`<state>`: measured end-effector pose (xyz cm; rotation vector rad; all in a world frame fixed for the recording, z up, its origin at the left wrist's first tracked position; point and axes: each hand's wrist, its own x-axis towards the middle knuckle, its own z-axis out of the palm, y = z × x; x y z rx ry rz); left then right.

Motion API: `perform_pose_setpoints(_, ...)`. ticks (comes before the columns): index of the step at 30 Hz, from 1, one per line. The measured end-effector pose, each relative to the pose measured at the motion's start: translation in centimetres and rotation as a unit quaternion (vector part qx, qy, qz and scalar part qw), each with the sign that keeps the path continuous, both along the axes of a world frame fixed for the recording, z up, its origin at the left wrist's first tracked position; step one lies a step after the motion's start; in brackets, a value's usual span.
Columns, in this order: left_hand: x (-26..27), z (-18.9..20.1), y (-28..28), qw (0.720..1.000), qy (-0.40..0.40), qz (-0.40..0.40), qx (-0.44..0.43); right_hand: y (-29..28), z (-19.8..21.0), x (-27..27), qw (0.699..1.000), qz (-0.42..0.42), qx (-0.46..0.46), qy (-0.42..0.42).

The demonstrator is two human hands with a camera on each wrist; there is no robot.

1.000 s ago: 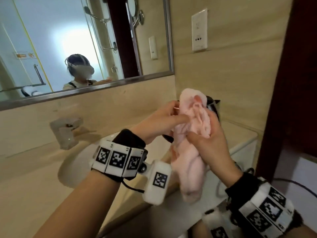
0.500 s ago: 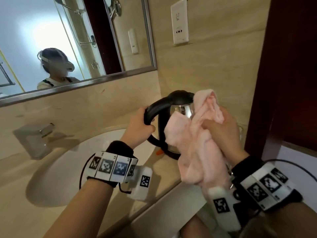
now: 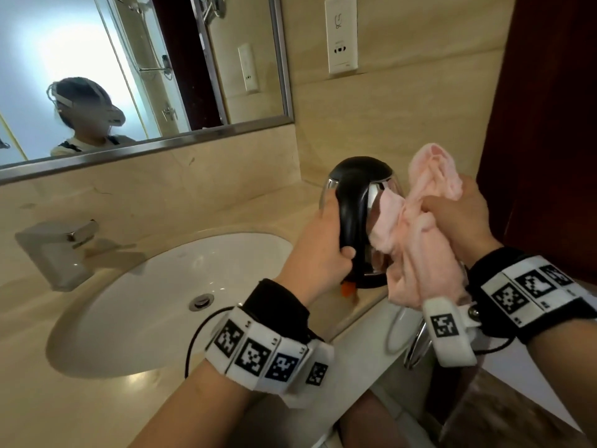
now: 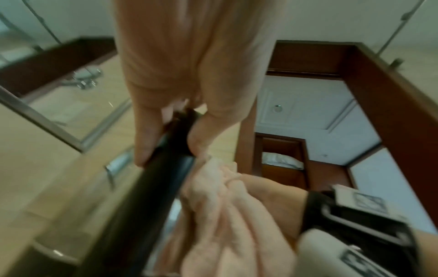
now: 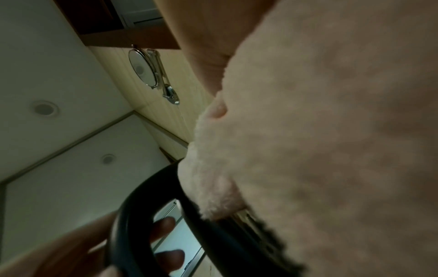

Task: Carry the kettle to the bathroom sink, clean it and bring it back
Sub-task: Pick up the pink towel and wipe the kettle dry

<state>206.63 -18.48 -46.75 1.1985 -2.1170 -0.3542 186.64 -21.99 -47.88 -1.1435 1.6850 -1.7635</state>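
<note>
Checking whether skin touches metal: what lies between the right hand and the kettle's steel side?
The pink cloth, bunched in the right hand, lies against the kettle; the head view shows it.

The black-and-steel electric kettle (image 3: 358, 218) now shows its handle toward the near side, turned round from a second ago, when the fluffy pink cloth (image 3: 416, 227) hid it. The left hand (image 3: 318, 253) has moved from the cloth to grip the handle. The right hand (image 3: 458, 218) now presses the cloth against the kettle's right flank.
</note>
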Motion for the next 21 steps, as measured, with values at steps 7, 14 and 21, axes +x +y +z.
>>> perform_pose_setpoints(7, -4.6, -1.8, 0.5, 0.994, 0.091, 0.022, -0.048, 1.2, 0.0, 0.1, 1.0, -0.006, 0.003, 0.01)
perform_pose_setpoints(14, -4.2, -1.6, 0.9, 0.994, 0.089, -0.057, -0.011, 2.5, 0.8, 0.2, 0.998, -0.014, -0.028, 0.06)
perform_pose_setpoints(21, 2.5, 2.8, -1.0, 0.991, 0.132, -0.015, 0.021, 3.0, 7.1, 2.4, 0.971, -0.024, -0.167, 0.171)
